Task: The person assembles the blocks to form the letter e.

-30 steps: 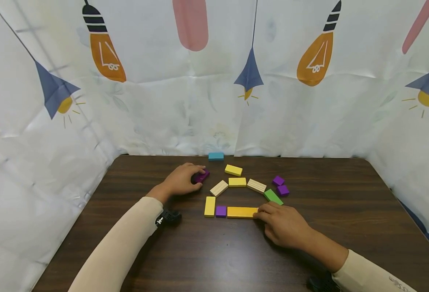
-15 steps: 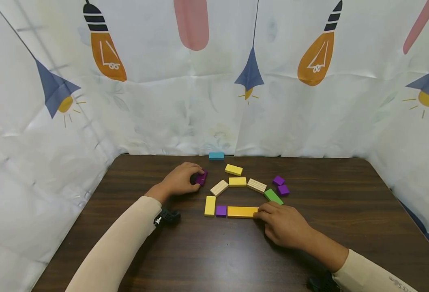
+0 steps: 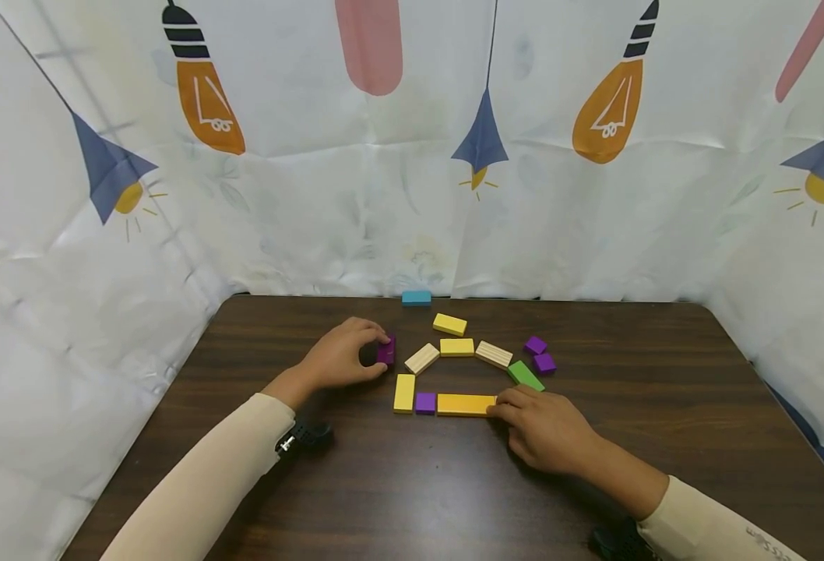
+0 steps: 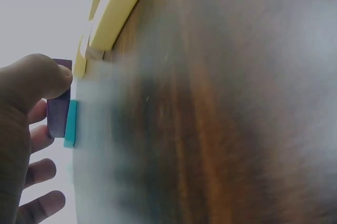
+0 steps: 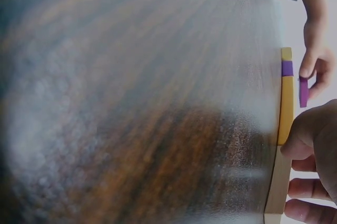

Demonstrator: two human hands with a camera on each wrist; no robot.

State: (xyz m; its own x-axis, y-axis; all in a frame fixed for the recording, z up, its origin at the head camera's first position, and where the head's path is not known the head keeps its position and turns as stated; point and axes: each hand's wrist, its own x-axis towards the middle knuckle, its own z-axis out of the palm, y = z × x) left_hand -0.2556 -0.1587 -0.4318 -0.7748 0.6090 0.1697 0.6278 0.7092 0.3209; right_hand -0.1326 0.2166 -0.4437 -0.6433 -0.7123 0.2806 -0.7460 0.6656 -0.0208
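Brown table (image 3: 391,499) across the head view's lower half. Right hand (image 3: 548,432), right of centre: fingers bent; whether it grips or just touches, can't tell. Left hand (image 3: 338,358), left of centre: half spread, thumb and fingers pinching. Orange block (image 3: 463,405), centre, runs up to right hand. Pale wooden block (image 5: 279,182), lower right in right wrist view, at those fingers. Purple block (image 3: 389,352), mid-frame, in left hand's pinch.

Long cream sleeves (image 3: 198,475), grey lettering (image 3: 768,543) along the right one, two black wrist-worn devices (image 3: 311,436)
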